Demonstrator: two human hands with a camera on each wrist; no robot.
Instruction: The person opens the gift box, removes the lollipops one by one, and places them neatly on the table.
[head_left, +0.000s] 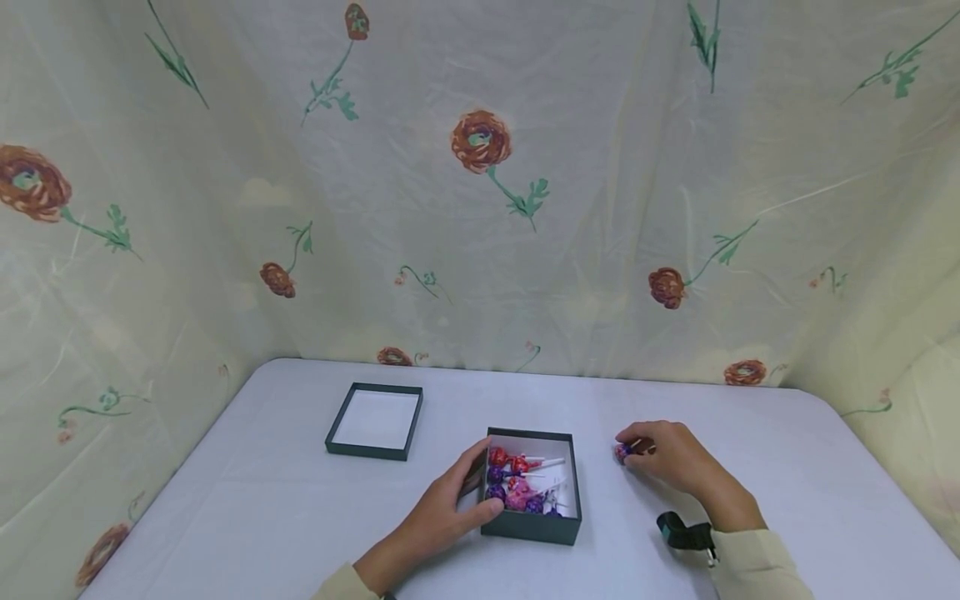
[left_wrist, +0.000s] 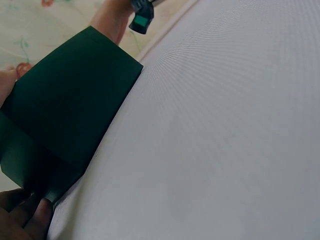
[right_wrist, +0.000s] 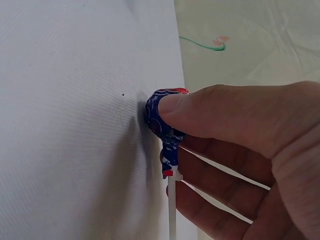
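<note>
A dark green square box [head_left: 531, 527] stands on the white table with several wrapped lollipops [head_left: 517, 498] inside, red, pink and purple, their white sticks pointing right. My left hand [head_left: 442, 504] grips the box's left side, thumb at the front corner and fingers along the left wall; the left wrist view shows the green wall [left_wrist: 75, 95] between them. To the right of the box, my right hand [head_left: 675, 458] pinches a blue-and-red wrapped lollipop [right_wrist: 156, 120] by its head, thumb on top. Its white stick [right_wrist: 172, 205] points down in the right wrist view, close to the tabletop.
A shallow square lid [head_left: 369, 452] with a dark green rim and white inside lies left of and behind the box. Behind the table [head_left: 255, 500] hangs a floral curtain [head_left: 585, 250]. A black strap device [head_left: 684, 533] is worn on the right wrist.
</note>
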